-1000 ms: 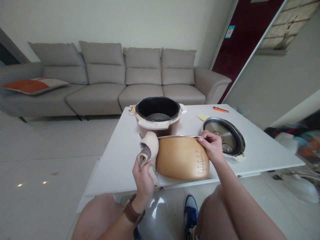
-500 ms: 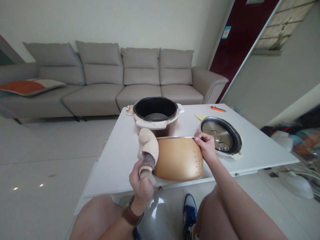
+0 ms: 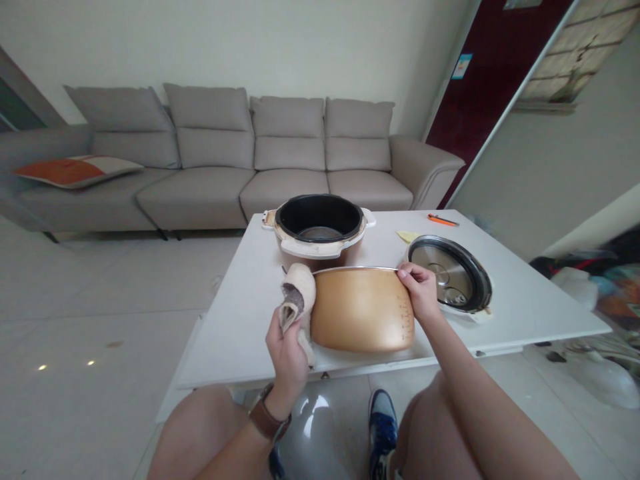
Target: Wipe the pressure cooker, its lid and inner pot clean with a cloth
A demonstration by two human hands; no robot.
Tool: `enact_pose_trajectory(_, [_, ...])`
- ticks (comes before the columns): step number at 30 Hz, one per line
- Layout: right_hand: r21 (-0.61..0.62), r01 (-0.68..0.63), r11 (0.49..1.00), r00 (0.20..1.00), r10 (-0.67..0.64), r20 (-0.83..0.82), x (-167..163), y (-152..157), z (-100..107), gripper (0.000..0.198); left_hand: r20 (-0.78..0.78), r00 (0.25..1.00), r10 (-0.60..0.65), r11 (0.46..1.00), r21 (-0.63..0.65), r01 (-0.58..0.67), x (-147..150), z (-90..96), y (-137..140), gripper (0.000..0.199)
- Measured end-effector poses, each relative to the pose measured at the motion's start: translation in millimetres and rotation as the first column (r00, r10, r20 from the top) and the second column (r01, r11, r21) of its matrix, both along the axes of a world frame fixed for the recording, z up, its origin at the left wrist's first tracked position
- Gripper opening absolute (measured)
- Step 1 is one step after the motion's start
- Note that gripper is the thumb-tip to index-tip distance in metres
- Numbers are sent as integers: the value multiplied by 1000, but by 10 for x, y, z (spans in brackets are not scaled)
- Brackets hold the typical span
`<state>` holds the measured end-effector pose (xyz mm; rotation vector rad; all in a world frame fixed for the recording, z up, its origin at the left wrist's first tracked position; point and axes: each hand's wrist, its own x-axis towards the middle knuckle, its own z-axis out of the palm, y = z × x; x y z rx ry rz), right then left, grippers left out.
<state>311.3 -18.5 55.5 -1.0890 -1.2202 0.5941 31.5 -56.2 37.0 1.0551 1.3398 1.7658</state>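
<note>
A gold rice cooker inner pot with scale marks on its side is at the near edge of the white table. My right hand is closed on its rim at the right, thumb outward. In my left hand is a bunched beige and grey cloth, pressed against the pot's left side. Behind the pot stands the rice cooker body, its dark inside facing up. To the right lies the detached cooker lid, metal inner side up. The inside of the gold pot is hidden.
On the white table an orange utility knife and a small yellow piece lie at the back right. A grey sofa is behind the table. Assorted items are heaped on the right.
The pot has tilted and turned slightly, its scale marks shifting nearer the right edge. The cloth in my left hand has bunched lower against the pot. The camera view has shifted a little left.
</note>
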Motion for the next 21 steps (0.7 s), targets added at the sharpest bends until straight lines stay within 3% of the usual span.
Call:
enact_pose_trajectory(9, [0, 65, 998, 959, -63, 278, 57, -135, 173, 20, -11, 991, -135, 991, 6, 135, 38, -18, -74, 15])
enact_pose_trajectory(16, [28, 58, 998, 918, -64, 390, 3, -249, 367, 26, -49, 973, -224, 974, 13, 225, 13, -154, -131, 24])
enact_pose_trajectory(21, [-11, 102, 995, 928, -91, 361, 38, -240, 324, 32, 13, 980, -199, 980, -24, 199, 66, -83, -71, 19])
